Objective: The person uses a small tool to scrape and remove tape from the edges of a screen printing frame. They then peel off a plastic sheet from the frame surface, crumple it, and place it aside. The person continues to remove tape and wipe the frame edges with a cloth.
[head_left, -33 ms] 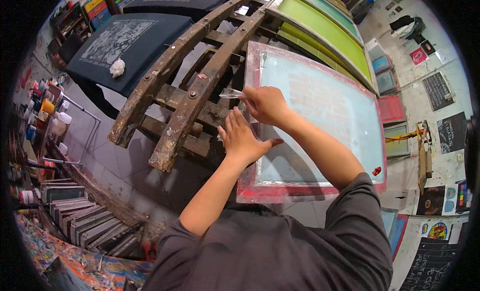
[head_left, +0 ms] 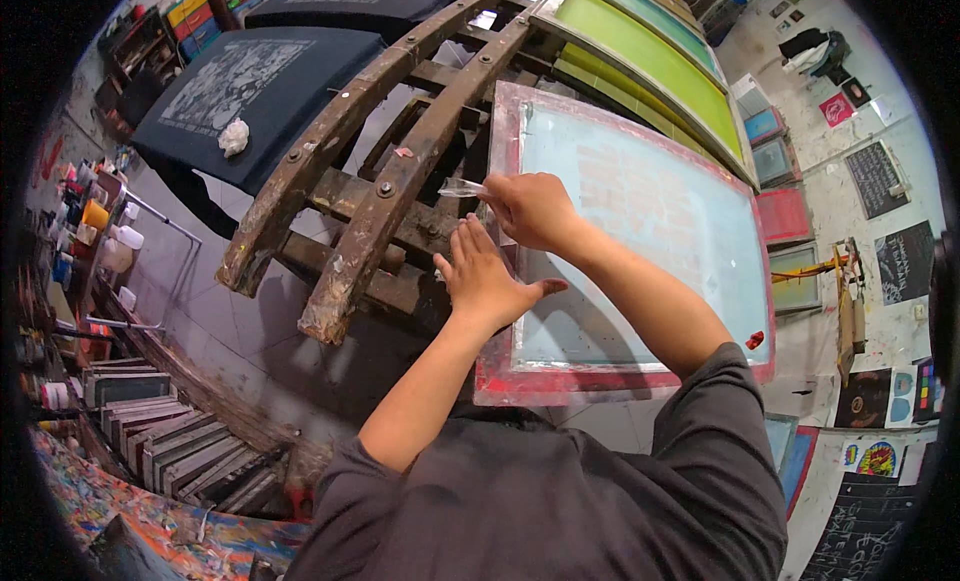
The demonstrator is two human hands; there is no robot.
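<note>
A silk-screen frame (head_left: 490, 385) with pinkish-red edges and pale blue mesh lies before me, a faint blocky design in its middle. My right hand (head_left: 530, 209) is closed over the frame's left edge, pinching a crumpled piece of clear film (head_left: 462, 188), perhaps tape or plastic, that sticks out to the left. Just below it, my left hand (head_left: 487, 281) rests at the same edge with its fingers spread and thumb pointing over the mesh. Whether its palm touches the frame is hidden. A small red blob (head_left: 754, 340) sits at the mesh's lower right corner.
Paint-crusted wooden rails (head_left: 385, 189) run along the screen's left. Beyond them lies a dark printed shirt (head_left: 260, 101) with a crumpled white wad (head_left: 233, 137) on it. Green screens (head_left: 660, 66) stand at the far right. Stacked frames (head_left: 190, 436) fill the lower left.
</note>
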